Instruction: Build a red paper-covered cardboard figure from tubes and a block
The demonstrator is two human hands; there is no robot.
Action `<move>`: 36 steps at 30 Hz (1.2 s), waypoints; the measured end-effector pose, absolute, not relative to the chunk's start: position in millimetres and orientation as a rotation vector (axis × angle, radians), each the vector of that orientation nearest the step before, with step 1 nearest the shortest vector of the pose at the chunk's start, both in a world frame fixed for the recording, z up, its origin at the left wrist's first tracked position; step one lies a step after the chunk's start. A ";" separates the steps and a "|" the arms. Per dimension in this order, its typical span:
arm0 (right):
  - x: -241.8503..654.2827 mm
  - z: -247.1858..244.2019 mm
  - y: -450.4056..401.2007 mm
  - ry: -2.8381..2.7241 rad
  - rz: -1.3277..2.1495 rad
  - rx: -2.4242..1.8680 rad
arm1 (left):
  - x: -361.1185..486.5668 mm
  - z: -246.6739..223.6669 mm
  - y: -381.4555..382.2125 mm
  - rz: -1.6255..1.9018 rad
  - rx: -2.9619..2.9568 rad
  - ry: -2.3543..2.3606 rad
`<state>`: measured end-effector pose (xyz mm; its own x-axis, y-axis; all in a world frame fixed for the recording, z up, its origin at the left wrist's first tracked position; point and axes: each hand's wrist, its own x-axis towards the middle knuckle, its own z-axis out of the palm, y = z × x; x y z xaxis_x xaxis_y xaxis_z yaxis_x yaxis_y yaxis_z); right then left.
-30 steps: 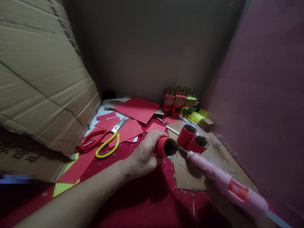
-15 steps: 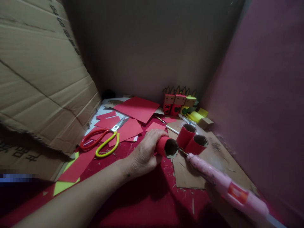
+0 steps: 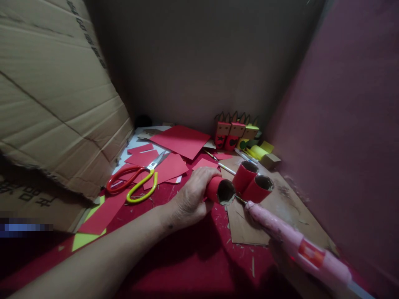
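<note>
My left hand [image 3: 195,195] is wrapped round a red paper-covered cardboard tube [image 3: 215,189], tilted so its open end faces me and to the right. A pink hot glue gun [image 3: 280,230] comes in from the lower right, its metal nozzle at the lower right rim of that tube. Under the gun's body, my right hand [image 3: 282,259] grips it, mostly hidden and in shadow. Just beyond the nozzle, two more red tubes [image 3: 245,176] stand side by side on a flat cardboard sheet [image 3: 249,232].
Scissors [image 3: 141,180] with red and yellow handles lie on red paper [image 3: 179,141] to the left. Decorated paper figures [image 3: 230,135] stand at the back, beside yellow paper rolls [image 3: 258,153] and pens [image 3: 246,157]. A cardboard wall [image 3: 56,91] rises on the left.
The held tube and the glue gun stay almost in place, the nozzle still at the tube's rim. The whole view has shifted slightly.
</note>
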<state>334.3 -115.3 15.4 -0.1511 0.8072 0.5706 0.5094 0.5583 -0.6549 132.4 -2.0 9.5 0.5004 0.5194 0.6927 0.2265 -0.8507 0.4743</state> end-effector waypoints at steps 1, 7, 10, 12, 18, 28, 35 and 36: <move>334.1 15.4 -114.9 -1.799 0.412 -1.095 | 132.6 8.8 -1.4 1.291 2.429 0.623; 334.2 17.3 -116.4 -1.802 0.529 -1.066 | 134.0 5.3 2.6 1.341 2.435 0.615; 335.9 17.9 -117.7 -1.801 0.526 -1.059 | 134.0 6.1 1.7 1.297 2.426 0.642; 337.9 17.3 -117.9 -1.782 0.531 -1.077 | 133.9 6.6 1.0 1.290 2.427 0.648; 341.2 12.9 -115.8 -1.753 0.564 -1.111 | 134.1 6.4 0.9 1.299 2.434 0.635; 330.6 7.6 -115.6 -1.799 0.458 -1.111 | 133.6 6.2 1.5 1.307 2.448 0.619; 335.0 5.1 -119.8 -1.805 0.452 -1.136 | 133.9 5.7 2.0 1.313 2.448 0.623; 336.5 3.5 -120.4 -1.812 0.459 -1.129 | 133.8 5.5 2.2 1.315 2.450 0.617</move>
